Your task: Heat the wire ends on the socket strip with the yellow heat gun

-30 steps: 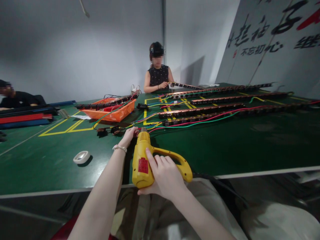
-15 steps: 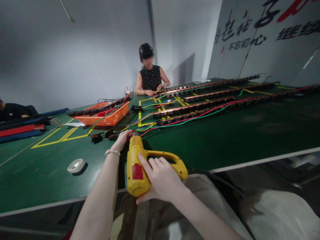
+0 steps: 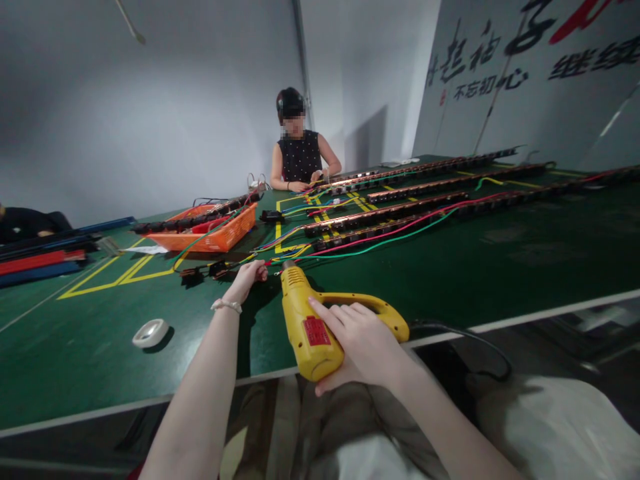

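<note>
Beginning with your right hand (image 3: 367, 343), how are your fingers placed, and where is the gun (image 3: 306, 320)?

– The yellow gun is at the lower middle of the frame, its back end over the near edge of the table (image 3: 500, 273). Your fingers are bent close together around it, where body meets handle (image 3: 387, 313), with the forefinger laid along the body. Your left hand (image 3: 249, 277), at the middle of the frame, seems to pinch a thin red wire (image 3: 269, 263), just beside the nozzle (image 3: 289, 265).

And how will these things handle for you?

– The gun is probably stiff and rather heavy at the back, with smooth plastic, so hold it by the handle. The cord (image 3: 480, 333) may pull a little. The nozzle may be hot; keep your fingertips away. The wire should be light and soft; hold it away from the nozzle.

Can you read any writing?

– The red label (image 3: 315, 331) on your gun is too small for reading. The wall writing (image 3: 493, 85), upper right, includes 不忘初心 and 继续. No brand can be made out.
</note>
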Action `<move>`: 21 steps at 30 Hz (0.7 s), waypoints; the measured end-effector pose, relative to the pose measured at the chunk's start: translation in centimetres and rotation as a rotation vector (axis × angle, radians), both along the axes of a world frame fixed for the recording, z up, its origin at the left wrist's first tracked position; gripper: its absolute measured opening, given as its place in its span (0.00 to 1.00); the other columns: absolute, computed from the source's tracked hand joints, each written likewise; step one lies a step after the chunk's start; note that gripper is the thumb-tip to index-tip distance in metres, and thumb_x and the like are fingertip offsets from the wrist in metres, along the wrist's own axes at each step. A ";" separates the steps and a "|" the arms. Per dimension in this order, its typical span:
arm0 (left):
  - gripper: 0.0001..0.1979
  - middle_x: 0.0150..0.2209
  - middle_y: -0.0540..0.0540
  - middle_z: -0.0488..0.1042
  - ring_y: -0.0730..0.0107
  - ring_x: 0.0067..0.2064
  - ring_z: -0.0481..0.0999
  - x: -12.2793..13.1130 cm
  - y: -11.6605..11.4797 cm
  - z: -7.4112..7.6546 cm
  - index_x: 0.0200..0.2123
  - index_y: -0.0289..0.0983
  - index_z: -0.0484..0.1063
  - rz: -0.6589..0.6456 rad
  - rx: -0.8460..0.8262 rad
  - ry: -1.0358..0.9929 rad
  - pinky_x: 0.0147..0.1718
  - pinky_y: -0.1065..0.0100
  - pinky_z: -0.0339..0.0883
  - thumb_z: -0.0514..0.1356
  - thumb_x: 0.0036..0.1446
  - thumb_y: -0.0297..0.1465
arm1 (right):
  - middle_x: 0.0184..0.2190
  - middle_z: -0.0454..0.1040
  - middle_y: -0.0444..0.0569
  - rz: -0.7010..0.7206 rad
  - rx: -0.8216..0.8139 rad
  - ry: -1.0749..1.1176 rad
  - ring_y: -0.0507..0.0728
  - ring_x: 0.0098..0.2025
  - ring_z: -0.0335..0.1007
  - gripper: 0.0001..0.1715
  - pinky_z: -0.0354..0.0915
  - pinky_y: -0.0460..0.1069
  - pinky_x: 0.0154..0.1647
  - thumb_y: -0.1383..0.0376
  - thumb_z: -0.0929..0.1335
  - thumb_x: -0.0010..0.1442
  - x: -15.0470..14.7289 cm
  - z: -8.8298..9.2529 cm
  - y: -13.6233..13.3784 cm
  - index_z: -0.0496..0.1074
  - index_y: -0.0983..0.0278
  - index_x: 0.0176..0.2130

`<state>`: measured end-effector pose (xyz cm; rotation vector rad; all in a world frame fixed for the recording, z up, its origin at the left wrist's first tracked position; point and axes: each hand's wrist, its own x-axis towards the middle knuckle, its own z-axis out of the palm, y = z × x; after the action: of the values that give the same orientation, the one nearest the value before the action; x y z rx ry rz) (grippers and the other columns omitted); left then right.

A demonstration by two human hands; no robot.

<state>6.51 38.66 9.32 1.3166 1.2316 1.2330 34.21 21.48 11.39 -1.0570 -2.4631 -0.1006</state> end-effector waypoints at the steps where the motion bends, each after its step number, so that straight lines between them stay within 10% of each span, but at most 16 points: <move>1: 0.17 0.17 0.53 0.61 0.76 0.21 0.62 0.0 0.0 0.0 0.16 0.38 0.56 0.000 0.001 0.005 0.24 0.70 0.56 0.59 0.47 0.39 | 0.38 0.72 0.53 -0.007 0.010 -0.003 0.61 0.39 0.68 0.62 0.60 0.56 0.44 0.34 0.64 0.45 0.3 0.0 0.0 0.49 0.71 0.64; 21: 0.16 0.17 0.53 0.61 0.76 0.21 0.61 -0.3 0.3 -0.1 0.16 0.39 0.56 -0.045 -0.013 -0.038 0.24 0.70 0.56 0.57 0.48 0.38 | 0.42 0.74 0.57 -0.231 0.135 -0.037 0.63 0.42 0.72 0.68 0.65 0.56 0.43 0.36 0.69 0.38 8.1 -0.4 0.3 0.48 0.70 0.65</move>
<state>6.25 38.98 9.27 1.2991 1.1750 1.2111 42.27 21.74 10.96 -1.2854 -2.3200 -0.3572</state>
